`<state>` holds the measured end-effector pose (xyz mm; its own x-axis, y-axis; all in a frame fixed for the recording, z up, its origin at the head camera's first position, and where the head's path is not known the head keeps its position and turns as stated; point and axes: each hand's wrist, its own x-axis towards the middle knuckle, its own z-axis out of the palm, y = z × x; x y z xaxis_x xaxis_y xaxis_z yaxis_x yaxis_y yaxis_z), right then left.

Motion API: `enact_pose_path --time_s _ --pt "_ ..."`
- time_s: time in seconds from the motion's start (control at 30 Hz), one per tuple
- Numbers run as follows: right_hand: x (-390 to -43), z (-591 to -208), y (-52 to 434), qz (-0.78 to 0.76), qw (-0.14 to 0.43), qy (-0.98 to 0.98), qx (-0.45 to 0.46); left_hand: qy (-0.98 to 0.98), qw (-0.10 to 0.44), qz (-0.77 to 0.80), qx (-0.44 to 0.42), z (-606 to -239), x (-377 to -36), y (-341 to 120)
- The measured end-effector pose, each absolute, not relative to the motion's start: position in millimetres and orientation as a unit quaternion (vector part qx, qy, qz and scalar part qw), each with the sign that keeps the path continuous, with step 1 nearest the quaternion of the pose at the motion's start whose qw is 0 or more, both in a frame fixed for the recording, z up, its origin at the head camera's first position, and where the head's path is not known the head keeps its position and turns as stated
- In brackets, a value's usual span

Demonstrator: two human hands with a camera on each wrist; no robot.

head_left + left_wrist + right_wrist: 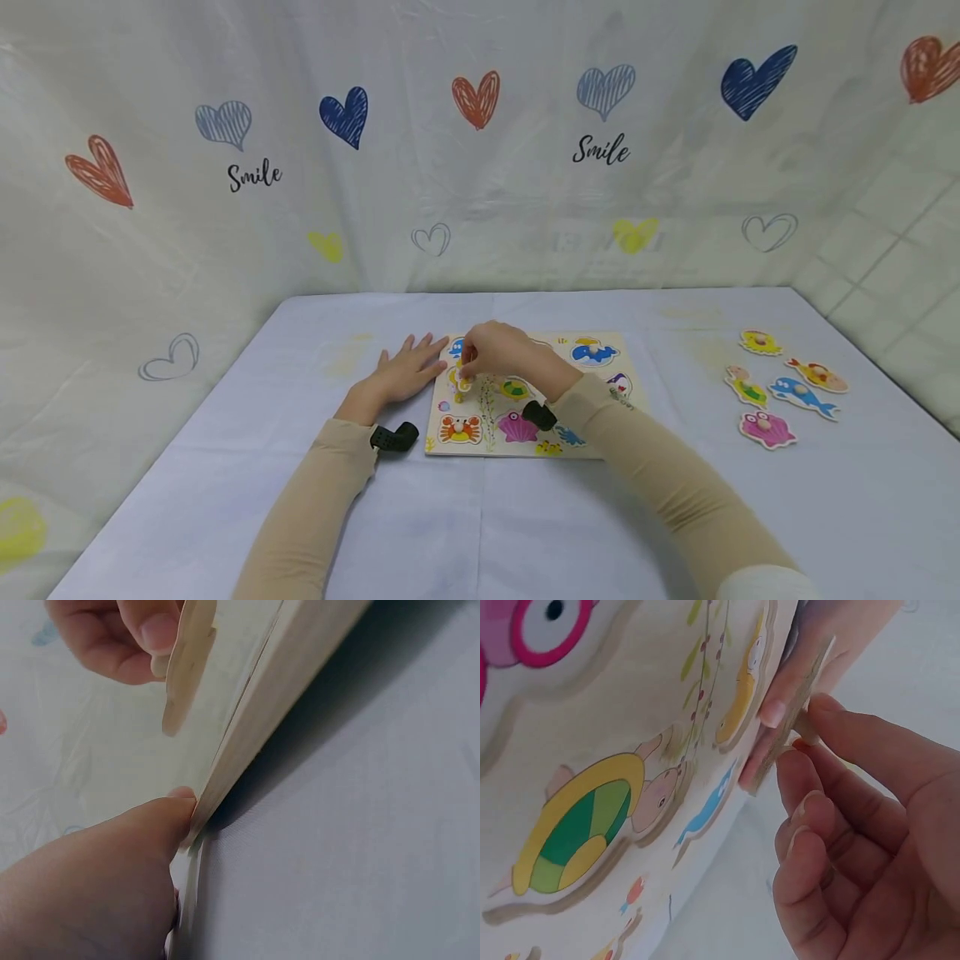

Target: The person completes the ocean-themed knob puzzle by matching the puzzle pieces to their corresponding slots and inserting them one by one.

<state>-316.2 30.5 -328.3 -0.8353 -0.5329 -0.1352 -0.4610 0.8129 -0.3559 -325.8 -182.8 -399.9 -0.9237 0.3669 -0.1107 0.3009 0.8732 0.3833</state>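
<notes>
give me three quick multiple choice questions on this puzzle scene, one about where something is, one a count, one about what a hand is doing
1. Where do the loose puzzle pieces lie?
A. right of the puzzle board
B. left of the board
C. stacked on the board

2. How many loose pieces lie there?
A. two
B. four
C. seven

3. What is the right hand doing?
A. resting flat on the table
B. pinching a puzzle piece by its peg
C. pointing at the wall

Key: 1 A, the loose pieces sit on the table well right of the puzzle board. 2 B, four lie there in the head view. 3 B, the right hand pinches the puzzle piece by its peg; the left hand lies flat at the board's edge.
</notes>
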Motion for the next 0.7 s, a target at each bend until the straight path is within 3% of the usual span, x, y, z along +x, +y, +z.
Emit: enact_pose_path --time_s 0.7 --pt "-318 -338 10 -0.129 0.13 0.949 -0.258 0.961 0.082 0.189 0.185 -399 -326 -185"
